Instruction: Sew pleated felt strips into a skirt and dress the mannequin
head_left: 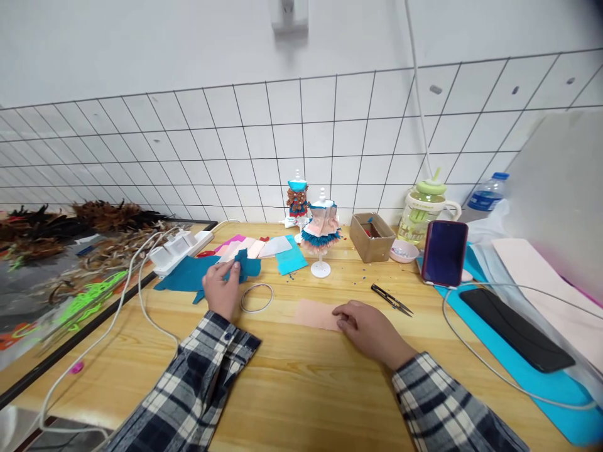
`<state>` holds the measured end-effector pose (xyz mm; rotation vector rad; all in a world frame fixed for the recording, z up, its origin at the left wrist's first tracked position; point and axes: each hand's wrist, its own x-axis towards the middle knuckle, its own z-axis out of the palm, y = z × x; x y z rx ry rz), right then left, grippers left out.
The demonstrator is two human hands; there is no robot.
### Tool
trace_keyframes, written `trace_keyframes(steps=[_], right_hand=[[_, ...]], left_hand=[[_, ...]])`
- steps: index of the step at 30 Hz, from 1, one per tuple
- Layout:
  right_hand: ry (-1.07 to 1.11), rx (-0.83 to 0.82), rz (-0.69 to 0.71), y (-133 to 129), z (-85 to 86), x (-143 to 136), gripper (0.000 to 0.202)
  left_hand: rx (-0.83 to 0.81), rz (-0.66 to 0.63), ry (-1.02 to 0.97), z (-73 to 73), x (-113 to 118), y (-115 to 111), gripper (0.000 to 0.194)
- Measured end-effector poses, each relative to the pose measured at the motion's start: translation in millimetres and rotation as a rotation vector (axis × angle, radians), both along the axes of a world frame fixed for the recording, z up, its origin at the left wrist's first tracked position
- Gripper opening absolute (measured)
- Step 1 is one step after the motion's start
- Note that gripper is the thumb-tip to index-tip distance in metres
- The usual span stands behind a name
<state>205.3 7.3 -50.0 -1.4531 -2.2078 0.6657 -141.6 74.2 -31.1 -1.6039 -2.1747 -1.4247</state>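
My left hand (222, 290) is closed in a pinch on a small crumpled piece of teal crepe paper (243, 261), just above larger teal sheets (181, 274) on the table. A pale pink paper strip (315, 314) lies flat in front of me. My right hand (365, 326) has its thumb and forefinger together at the strip's right end. Between my hands lies a thin white ring (257, 310). Behind it, a small white dress-form stand (321, 269) wears a pink top (324, 221) and a frilled teal and pink skirt (321, 237).
A second dressed stand (297, 199) is by the wall. Black thread snips (392, 300) lie right of my hand. Further right are a cardboard box (372, 242), a pink bowl (404, 251), a propped phone (444, 254) and a jug (419, 213). A white power strip (181, 251) and cables run left.
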Motion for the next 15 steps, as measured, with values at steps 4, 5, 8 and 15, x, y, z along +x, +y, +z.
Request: trace_keyframes(steps=[4, 5, 8, 15], right_hand=[[-0.012, -0.014, -0.004, 0, 2.5, -1, 0.027], [-0.012, -0.007, -0.009, 0, 3.7, -1, 0.028], [0.031, 0.046, -0.035, 0, 8.5, -3, 0.031], [0.016, 0.053, -0.06, 1, 10.0, -3, 0.028]], left_hand=[[0.166, 0.083, -0.106, -2.5, -2, -2, 0.043], [0.186, 0.057, -0.11, -4.2, 1, -3, 0.044], [0.188, -0.059, -0.061, -7.6, 16, -8, 0.041], [0.093, -0.085, 0.105, 2.1, 23, -10, 0.031]])
